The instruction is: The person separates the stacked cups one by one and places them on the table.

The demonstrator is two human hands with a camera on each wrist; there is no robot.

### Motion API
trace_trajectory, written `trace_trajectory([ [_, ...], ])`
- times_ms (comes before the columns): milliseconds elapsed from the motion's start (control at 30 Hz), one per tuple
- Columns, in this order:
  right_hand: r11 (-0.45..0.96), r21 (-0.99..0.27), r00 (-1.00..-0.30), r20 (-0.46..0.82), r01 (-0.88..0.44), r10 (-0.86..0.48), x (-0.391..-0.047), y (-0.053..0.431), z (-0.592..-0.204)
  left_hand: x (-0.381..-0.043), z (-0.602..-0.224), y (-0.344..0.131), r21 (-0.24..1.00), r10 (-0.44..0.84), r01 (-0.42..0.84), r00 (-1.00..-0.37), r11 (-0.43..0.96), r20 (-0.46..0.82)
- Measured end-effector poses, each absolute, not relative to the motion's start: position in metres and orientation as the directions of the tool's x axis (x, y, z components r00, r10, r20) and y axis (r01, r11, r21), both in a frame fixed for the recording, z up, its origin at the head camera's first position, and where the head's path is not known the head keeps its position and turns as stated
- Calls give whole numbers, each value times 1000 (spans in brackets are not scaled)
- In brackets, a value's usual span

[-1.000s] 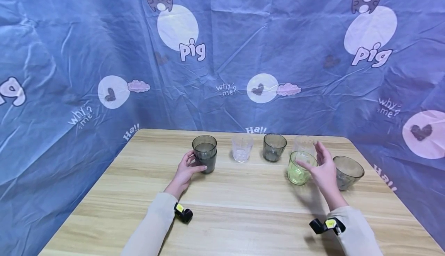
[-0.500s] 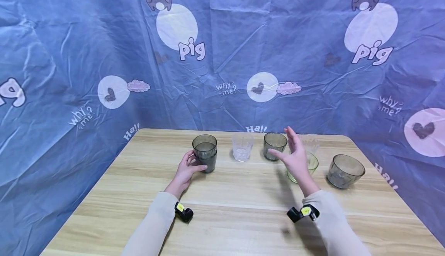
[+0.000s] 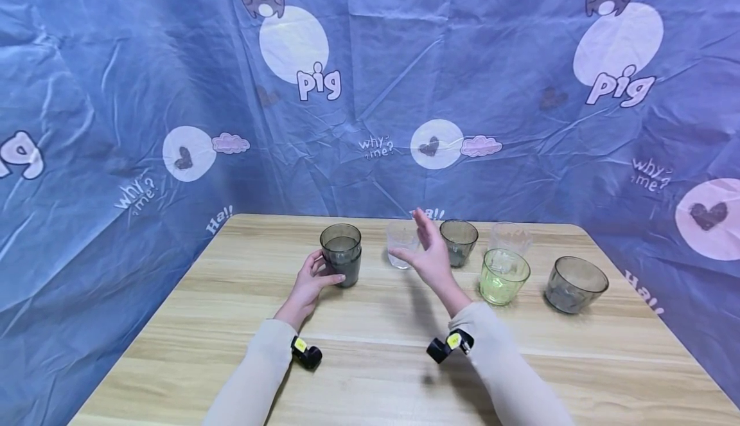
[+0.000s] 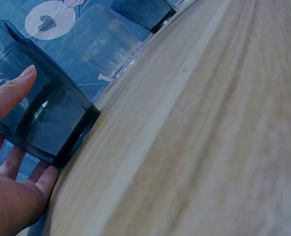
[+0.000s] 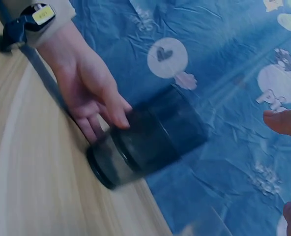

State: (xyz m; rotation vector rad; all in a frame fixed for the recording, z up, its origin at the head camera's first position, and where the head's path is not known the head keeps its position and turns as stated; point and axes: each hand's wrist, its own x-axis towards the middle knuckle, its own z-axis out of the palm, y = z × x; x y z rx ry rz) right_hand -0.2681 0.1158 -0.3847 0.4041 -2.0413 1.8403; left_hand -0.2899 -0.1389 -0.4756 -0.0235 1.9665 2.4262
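My left hand (image 3: 305, 290) grips a stack of two smoky grey glasses (image 3: 345, 264), one nested in the other, standing upright on the table. In the left wrist view the thumb (image 4: 15, 93) presses on the near side of the stacked glasses (image 4: 52, 115), and the fingers reach round the far side near the base. My right hand (image 3: 432, 257) is in the air with thumb and fingers spread, holding nothing. Behind it stands a clear glass (image 3: 399, 236), partly covered in the head view. The right wrist view catches only the right hand's thumb (image 5: 288, 122) and some fingertips.
Right of the clear glass stand a smoky grey glass (image 3: 459, 238), another clear glass (image 3: 511, 234), a green glass (image 3: 503, 278) and a wider grey bowl (image 3: 575, 286). A blue printed cloth (image 3: 370, 92) hangs behind the wooden table (image 3: 370, 374).
My right hand has moved left, from beside the green glass past the single grey glass to the front of the clear glass. My left hand and the stacked glasses have stayed put.
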Motion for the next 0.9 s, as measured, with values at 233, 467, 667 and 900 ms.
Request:
trace_trajectory([
  [233,48,-896,-898,440,-441,-17,-274,82,-390,-290,-477,-139,980,-3,-15,-1000,-197,-16],
  [467,43,-902,-902,428,-431,-64,-279,51,-396,-291,-477,-139,978,-6,-17,-1000,-207,-19],
  [667,65,-911,-912,404,-408,-68,-284,33,-401,-292,-478,-139,978,0,-5,-1000,-207,-5],
  [900,85,-930,-933,352,-358,-71,-289,20,-407,-293,-480,-139,975,-10,0,-1000,-223,-2],
])
